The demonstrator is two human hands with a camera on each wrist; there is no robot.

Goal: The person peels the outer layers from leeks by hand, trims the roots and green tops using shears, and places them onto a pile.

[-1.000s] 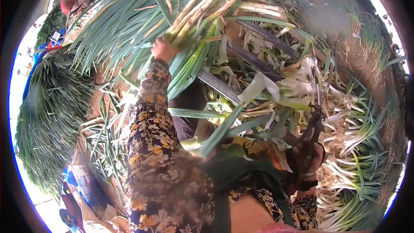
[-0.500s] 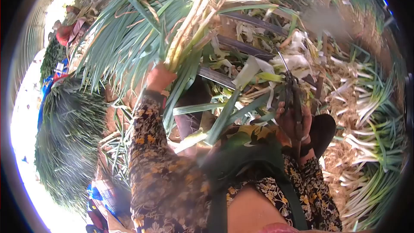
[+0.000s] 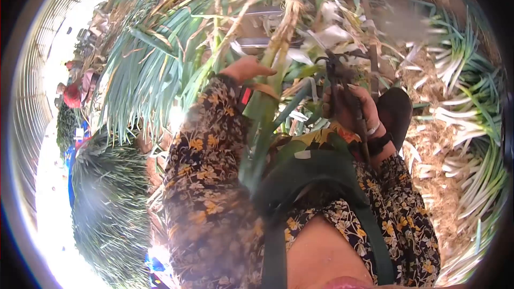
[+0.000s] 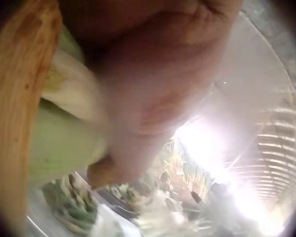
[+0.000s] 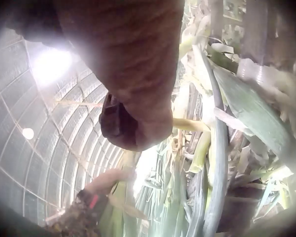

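Observation:
My left hand (image 3: 247,68) grips a leek (image 3: 277,56) in front of my body, its roots pointing away and its green leaves hanging toward my lap. In the left wrist view, the pale leek stalk (image 4: 64,140) and a dry brown leaf (image 4: 17,98) lie against the left hand (image 4: 153,89). My right hand (image 3: 360,104) holds a dark air gun (image 3: 338,77) upright, its thin nozzle pointing away, to the right of the leek. The right wrist view shows the right hand (image 5: 133,69) close up, with the leek's leaves (image 5: 119,210) below it.
A large pile of leeks (image 3: 152,59) lies at the front left, beside metal rails (image 3: 259,43) with peeled white skins (image 3: 332,13). More leeks (image 3: 110,203) are heaped at left. Cleaned leeks (image 3: 466,118) line the ground on the right.
My left hand has moved right, away from the pile, bringing the leek in front of my body. The air gun has come closer to the leek. The head view has turned.

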